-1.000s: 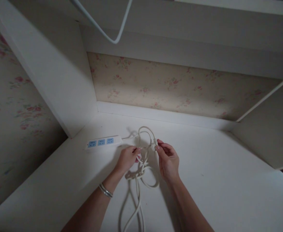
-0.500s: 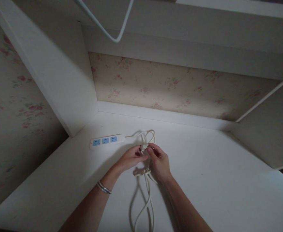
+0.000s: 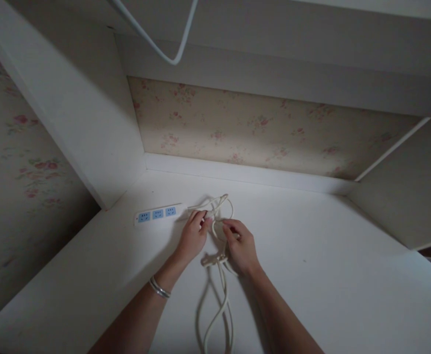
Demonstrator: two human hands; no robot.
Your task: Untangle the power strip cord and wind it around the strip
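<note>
A white power strip (image 3: 180, 208) with blue socket panels lies on the desktop to the left of both hands. Its whitish power cord (image 3: 224, 307) loops beyond my fingers and runs down toward the near edge in twisted strands. Closed on a bunched part of the cord, my left hand (image 3: 195, 233) sits just right of the strip. My right hand (image 3: 241, 243) pinches a thin stretch of the same cord a short way to the right. Below the hands the cord has another bunched spot; whether it is a knot or a tie I cannot tell.
The white desktop (image 3: 333, 275) spreads around the hands. A panel (image 3: 71, 108) rises on the left, another (image 3: 395, 196) on the right. Overhead are a shelf (image 3: 274, 73) and a bent pale rod (image 3: 174, 60). Floral wallpaper (image 3: 252, 132) covers the back.
My left hand has moved left and slightly up with the bunched cord, away from my right hand. A stretch of cord now spans the gap between them. The view has shifted slightly.
</note>
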